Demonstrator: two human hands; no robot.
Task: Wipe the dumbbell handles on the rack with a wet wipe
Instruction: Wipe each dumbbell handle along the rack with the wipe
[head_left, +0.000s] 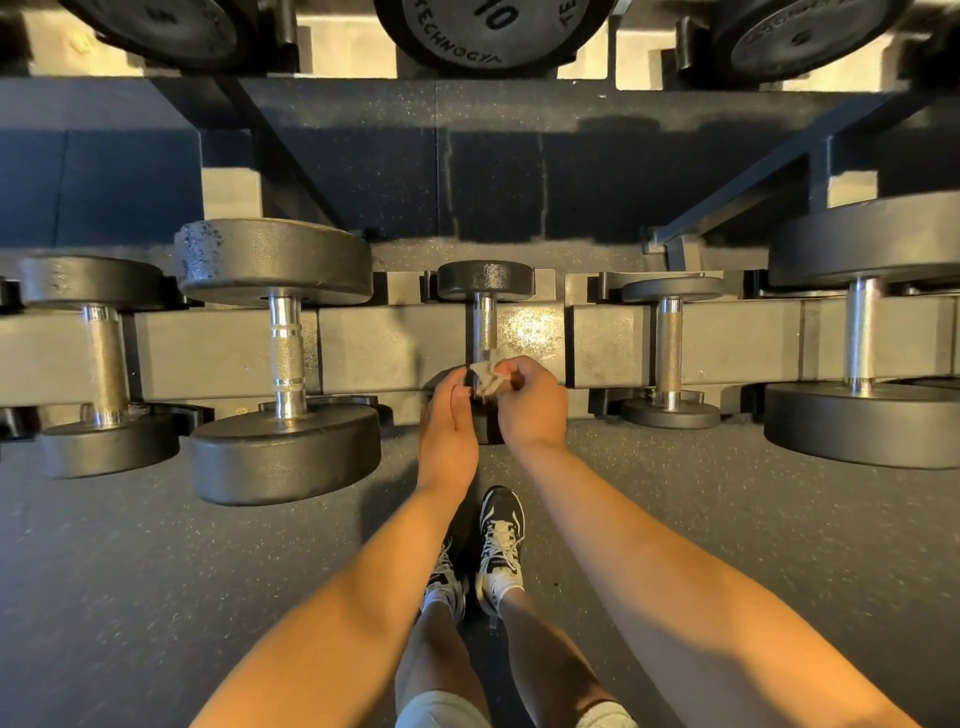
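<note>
— Grip status?
— Both closed on the wet wipe (488, 376): the right hand (532, 402) pinches its bulk, the left hand (449, 415) a corner, at the near end of the small dumbbell handle (484, 325), midway along the rack (363, 343).
— Method?
— Judged best: wrap the wipe around the handle, run it end to end.
— Clearance?
— Adequate. Neighbouring dumbbells (288, 353) to each side stand well apart; the upper-tier dumbbells (493, 31) overhang the rack's far edge only.

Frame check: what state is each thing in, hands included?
middle dumbbell: racked, wet wipe on its handle's near end.
wet wipe: crumpled, against that handle.
right hand: pinches the wipe.
left hand: fingertips at the wipe's edge; grip unclear.
other dumbbells: racked, untouched.
</note>
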